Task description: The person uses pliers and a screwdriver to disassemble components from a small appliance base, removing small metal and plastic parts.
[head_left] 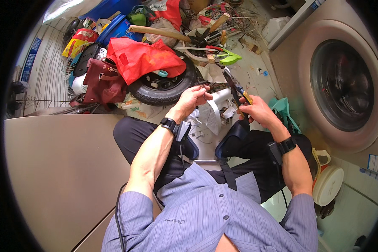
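My left hand point(192, 101) is closed in a pinch, its fingertips on something small and thin that I cannot make out. To the right of it, my right hand point(258, 111) is wrapped round the handles of a pair of pliers point(242, 97) with yellow and dark grips. The dark jaws point up and to the left, apart from my left fingertips. Below and between the hands lies a white curved piece point(212, 119), among small white scraps and bits on a pale surface between my knees.
A black-tyred wheel point(161, 90) lies ahead on the left, partly under a red bag point(143, 61). A hammer-like wooden handle point(158, 32), green-handled tool point(231, 57) and tangled wires lie beyond. A front-loading washing machine point(342, 84) stands right; a beige panel point(63, 168) is left.
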`<state>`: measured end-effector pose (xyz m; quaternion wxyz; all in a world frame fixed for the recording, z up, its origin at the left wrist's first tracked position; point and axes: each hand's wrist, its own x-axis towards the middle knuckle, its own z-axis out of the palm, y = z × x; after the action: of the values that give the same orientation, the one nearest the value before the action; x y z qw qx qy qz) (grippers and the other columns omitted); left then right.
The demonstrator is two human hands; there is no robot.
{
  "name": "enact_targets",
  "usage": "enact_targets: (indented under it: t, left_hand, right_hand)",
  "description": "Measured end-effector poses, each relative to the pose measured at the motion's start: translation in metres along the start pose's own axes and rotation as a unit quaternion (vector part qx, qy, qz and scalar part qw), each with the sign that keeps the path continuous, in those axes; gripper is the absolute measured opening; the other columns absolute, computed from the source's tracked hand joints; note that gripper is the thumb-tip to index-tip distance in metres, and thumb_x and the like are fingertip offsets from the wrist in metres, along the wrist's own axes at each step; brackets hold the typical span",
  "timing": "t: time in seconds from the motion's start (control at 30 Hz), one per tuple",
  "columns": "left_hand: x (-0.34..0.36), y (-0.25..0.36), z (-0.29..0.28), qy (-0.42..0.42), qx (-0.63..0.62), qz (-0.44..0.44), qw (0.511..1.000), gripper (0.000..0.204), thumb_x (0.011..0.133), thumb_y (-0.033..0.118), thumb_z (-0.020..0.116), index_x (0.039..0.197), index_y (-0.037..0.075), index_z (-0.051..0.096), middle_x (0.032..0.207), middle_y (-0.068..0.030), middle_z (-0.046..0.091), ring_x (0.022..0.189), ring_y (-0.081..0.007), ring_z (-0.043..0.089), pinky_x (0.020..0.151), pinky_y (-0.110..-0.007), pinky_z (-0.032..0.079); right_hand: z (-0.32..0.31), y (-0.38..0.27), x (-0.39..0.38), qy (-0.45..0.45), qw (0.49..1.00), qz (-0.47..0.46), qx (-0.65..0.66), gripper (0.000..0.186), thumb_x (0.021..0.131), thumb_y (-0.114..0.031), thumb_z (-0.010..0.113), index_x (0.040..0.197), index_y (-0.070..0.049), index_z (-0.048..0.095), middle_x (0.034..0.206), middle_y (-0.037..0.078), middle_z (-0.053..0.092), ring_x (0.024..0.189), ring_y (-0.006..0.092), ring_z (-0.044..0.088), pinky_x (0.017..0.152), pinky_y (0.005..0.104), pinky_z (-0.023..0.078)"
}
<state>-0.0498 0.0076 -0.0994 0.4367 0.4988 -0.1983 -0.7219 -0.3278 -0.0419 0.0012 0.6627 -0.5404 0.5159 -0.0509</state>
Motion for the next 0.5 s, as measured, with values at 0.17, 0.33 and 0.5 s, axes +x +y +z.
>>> enact_targets:
  t: [0.17,0.33,0.5]
  left_hand:
    - [-0.002,0.003,-0.015,0.033,-0.011,0.0,0.999,0.026,0.105,0.024,0.052,0.126,0.01,0.06,0.094,-0.0073,0.073,0.084,-0.0122,0.068,0.07,-0.023,0.05]
    - [-0.008,0.021,-0.025,0.011,0.062,0.007,0.998,0.026,0.104,0.024,0.054,0.125,0.013,0.063,0.103,-0.0025,0.072,0.097,-0.0105,0.065,0.077,-0.024,0.049]
    - [-0.015,0.033,-0.025,-0.011,0.111,-0.01,0.994,0.026,0.102,0.022,0.055,0.121,0.008,0.066,0.107,-0.0021,0.071,0.103,-0.0121,0.064,0.086,-0.028,0.049]
  right_hand:
    - [0.006,0.029,0.02,-0.037,0.998,0.044,-0.014,0.034,0.088,-0.008,0.062,0.118,0.001,0.05,0.086,0.009,0.067,0.072,0.0151,0.067,0.051,0.0271,0.043]
    - [0.017,0.041,0.023,-0.027,0.999,0.038,0.005,0.031,0.085,-0.009,0.063,0.113,0.002,0.056,0.077,0.008,0.064,0.064,0.0141,0.063,0.049,0.0277,0.044]
    - [0.029,0.02,0.021,-0.038,0.999,0.005,-0.033,0.035,0.087,-0.009,0.063,0.119,0.003,0.055,0.087,0.007,0.064,0.073,0.0144,0.066,0.056,0.0285,0.049]
